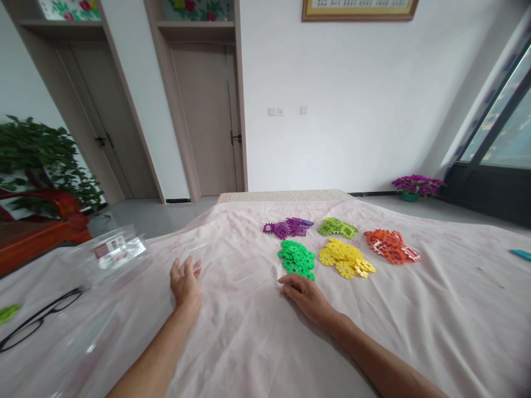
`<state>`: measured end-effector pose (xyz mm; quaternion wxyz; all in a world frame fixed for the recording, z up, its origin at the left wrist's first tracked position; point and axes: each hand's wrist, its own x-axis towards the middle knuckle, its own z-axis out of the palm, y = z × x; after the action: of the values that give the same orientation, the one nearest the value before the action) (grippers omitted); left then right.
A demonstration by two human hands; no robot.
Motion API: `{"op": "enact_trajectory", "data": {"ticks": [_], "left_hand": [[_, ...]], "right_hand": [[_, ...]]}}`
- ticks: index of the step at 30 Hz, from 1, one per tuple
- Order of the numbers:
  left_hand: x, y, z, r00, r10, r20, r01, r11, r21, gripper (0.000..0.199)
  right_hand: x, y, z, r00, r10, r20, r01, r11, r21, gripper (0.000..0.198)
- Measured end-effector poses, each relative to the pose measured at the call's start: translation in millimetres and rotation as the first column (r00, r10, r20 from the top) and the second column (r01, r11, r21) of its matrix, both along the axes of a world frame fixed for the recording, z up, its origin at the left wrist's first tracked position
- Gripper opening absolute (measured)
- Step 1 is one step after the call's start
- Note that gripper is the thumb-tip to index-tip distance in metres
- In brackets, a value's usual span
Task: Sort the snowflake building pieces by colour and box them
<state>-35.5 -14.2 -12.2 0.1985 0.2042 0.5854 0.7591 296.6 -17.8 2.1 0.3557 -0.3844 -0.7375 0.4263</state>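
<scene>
My left hand (186, 283) is raised a little over the cloth, its fingers loosely bent and apart, with nothing visible in it. My right hand (306, 296) rests low beside the pile of green flower-shaped plastic pieces (297, 258), fingers stretched toward the left and holding nothing I can see. Between the hands lies a faint clear plastic tray (244, 273), hard to make out against the cloth. Beyond and right of my right hand are piles of yellow pieces (344, 257), orange-red pieces (390, 246), light green pieces (337, 226) and purple pieces (288, 227).
A pale cloth (249, 354) with folds covers the table. To the left are a clear plastic box (110, 257) with a label, black-framed glasses (39, 320) and a light green piece (8, 313). A blue object (520, 254) lies at the far right.
</scene>
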Motion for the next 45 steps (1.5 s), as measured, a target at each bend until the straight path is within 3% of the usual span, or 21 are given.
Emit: {"op": "enact_trajectory", "data": {"ticks": [6, 10, 14, 18, 20, 22, 24, 27, 29, 31, 34, 37, 41, 45], "left_hand": [[-8, 2, -14.0, 0.988, -0.021, -0.154, 0.004, 0.994, -0.113, 0.069], [-13, 3, -21.6, 0.941, -0.006, -0.34, -0.058, 0.982, -0.18, 0.075], [-14, -1, -17.0, 0.848, 0.018, -0.53, -0.136, 0.973, -0.184, 0.078], [-3, -11, -1.8, 0.679, 0.019, -0.733, -0.148, 0.983, -0.111, 0.077], [6, -16, 3.1, 0.622, -0.025, -0.783, -0.042, 0.997, -0.066, 0.073], [14, -18, 3.4, 0.588, -0.161, -0.793, 0.145, 0.985, -0.093, 0.07], [19, -17, -0.2, 0.567, -0.354, -0.743, 0.337, 0.923, -0.183, 0.075], [20, -13, -6.7, 0.557, -0.575, -0.599, 0.545, 0.797, -0.259, 0.099], [19, -12, -8.0, 0.53, -0.652, -0.543, 0.624, 0.733, -0.271, 0.109], [20, -13, -6.7, 0.491, -0.677, -0.549, 0.647, 0.705, -0.291, 0.111], [26, -19, -3.7, 0.443, -0.657, -0.61, 0.614, 0.718, -0.327, 0.11], [37, -27, -2.5, 0.41, -0.604, -0.683, 0.55, 0.761, -0.344, 0.095], [54, -37, 0.8, 0.367, -0.478, -0.798, 0.414, 0.852, -0.32, 0.063], [67, -47, 9.0, 0.175, -0.382, -0.908, 0.376, 0.878, -0.296, 0.032]], "right_hand": [[0, 0, -2, 1.0, 0.006, -0.003, -0.006, 1.0, 0.001, 0.026], [0, 1, -2, 1.0, 0.003, 0.003, -0.003, 1.0, 0.013, 0.024], [0, 1, -2, 1.0, -0.006, 0.015, 0.006, 1.0, 0.015, 0.024], [1, 2, -3, 1.0, -0.012, 0.02, 0.011, 1.0, 0.023, 0.023], [1, 1, -3, 1.0, -0.011, 0.025, 0.01, 0.999, 0.031, 0.023], [1, 0, -2, 1.0, -0.014, 0.027, 0.013, 0.999, 0.038, 0.023], [0, -2, -1, 0.999, -0.023, 0.024, 0.022, 0.999, 0.046, 0.022], [0, -4, 0, 0.997, -0.068, 0.022, 0.066, 0.994, 0.085, 0.022], [3, -1, -1, 0.99, -0.136, 0.02, 0.133, 0.984, 0.12, 0.023], [9, 5, -2, 0.972, -0.232, 0.025, 0.224, 0.958, 0.179, 0.023], [26, 17, -2, 0.91, -0.408, 0.075, 0.364, 0.872, 0.327, 0.023], [43, 26, 2, 0.797, -0.562, 0.221, 0.432, 0.787, 0.441, 0.021], [50, 25, 7, 0.664, -0.621, 0.416, 0.455, 0.777, 0.435, 0.025], [46, 22, 6, 0.598, -0.607, 0.523, 0.423, 0.793, 0.437, 0.031]]}}
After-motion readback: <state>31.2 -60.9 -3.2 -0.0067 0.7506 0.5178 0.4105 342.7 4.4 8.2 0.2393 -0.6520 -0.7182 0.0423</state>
